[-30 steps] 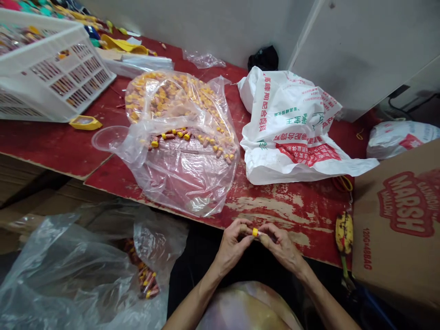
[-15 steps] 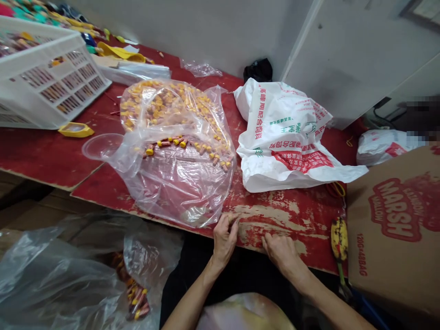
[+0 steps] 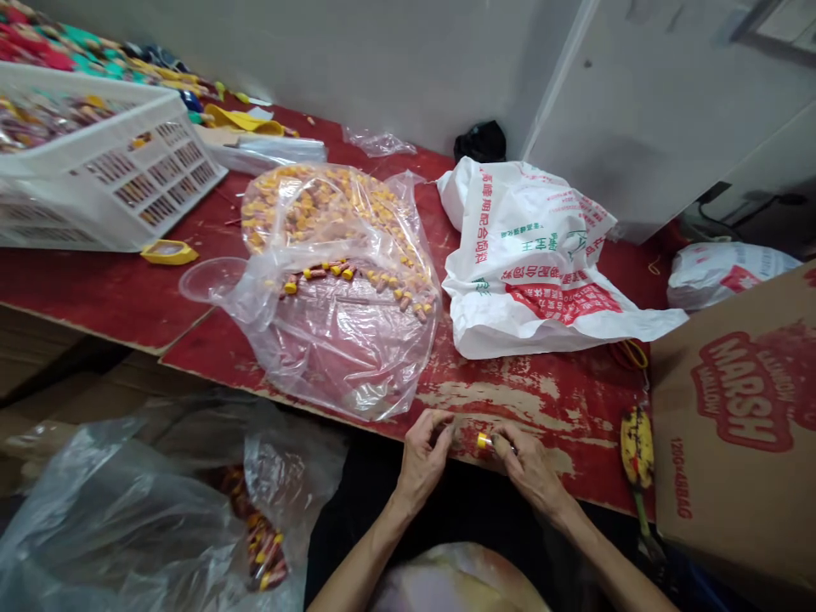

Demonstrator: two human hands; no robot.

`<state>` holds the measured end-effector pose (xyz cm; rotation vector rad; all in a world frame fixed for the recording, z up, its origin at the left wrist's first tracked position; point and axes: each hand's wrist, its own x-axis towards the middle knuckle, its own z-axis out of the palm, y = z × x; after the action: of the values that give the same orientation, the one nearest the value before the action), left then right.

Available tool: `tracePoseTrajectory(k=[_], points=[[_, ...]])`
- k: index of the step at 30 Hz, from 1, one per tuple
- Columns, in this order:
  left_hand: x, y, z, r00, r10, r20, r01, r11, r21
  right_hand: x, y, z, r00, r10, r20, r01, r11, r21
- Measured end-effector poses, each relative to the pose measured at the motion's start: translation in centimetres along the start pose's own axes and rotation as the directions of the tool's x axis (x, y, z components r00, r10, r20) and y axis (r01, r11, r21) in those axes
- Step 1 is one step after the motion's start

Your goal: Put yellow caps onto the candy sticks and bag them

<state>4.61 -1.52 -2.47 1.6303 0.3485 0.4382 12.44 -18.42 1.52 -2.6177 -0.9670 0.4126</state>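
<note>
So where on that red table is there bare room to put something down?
Bare tabletop lies between the white printed bag, the hands and the cardboard box. Another patch sits in front of the white basket. The middle is crowded by the clear bag of small pieces.

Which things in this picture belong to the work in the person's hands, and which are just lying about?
In use:
- right hand pinching a small yellow-capped piece
- left hand beside it, fingers curled
- clear bag of yellow-capped pieces
- clear bag by the lap, holding similar pieces

Lying about:
- white printed bag
- white crate
- cardboard box
- banana
</note>
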Motion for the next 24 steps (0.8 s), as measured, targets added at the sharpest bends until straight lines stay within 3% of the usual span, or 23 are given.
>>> tracePoseTrajectory(k=[3, 5, 10, 14, 16, 21, 24], points=[[-1.0, 0.8, -0.4, 0.995, -0.051, 0.088, 0.061, 0.992, -0.106, -0.8, -0.9, 0.4, 0.990, 0.021, -0.137, 0.039, 0.908, 0.417], [-1.4, 1.3, -0.5, 0.989, -0.070, 0.127, 0.091, 0.980, -0.175, -1.1, -1.3, 0.7, 0.986, 0.022, -0.166, 0.073, 0.834, 0.547], [-2.0, 2.2, -0.4, 0.982, -0.060, 0.180, 0.104, 0.964, -0.246, -1.1, -1.9, 0.9, 0.974, -0.074, -0.216, 0.189, 0.792, 0.580], [-2.2, 2.6, -0.4, 0.984, -0.066, 0.167, 0.106, 0.964, -0.243, -1.2, -2.3, 0.9, 0.959, -0.071, -0.274, 0.218, 0.803, 0.554], [-2.2, 2.7, -0.5, 0.988, -0.051, 0.147, 0.085, 0.967, -0.242, -1.2, -2.4, 1.0, 0.970, -0.035, -0.240, 0.176, 0.781, 0.599], [-2.3, 2.4, -0.5, 0.989, -0.021, 0.146, 0.054, 0.973, -0.226, -1.2, -2.3, 0.8, 1.000, -0.015, -0.003, 0.012, 0.702, 0.712], [-2.3, 2.1, -0.4, 0.988, -0.039, 0.148, 0.069, 0.976, -0.208, -1.2, -1.9, 0.4, 1.000, -0.008, -0.014, 0.015, 0.721, 0.693]])
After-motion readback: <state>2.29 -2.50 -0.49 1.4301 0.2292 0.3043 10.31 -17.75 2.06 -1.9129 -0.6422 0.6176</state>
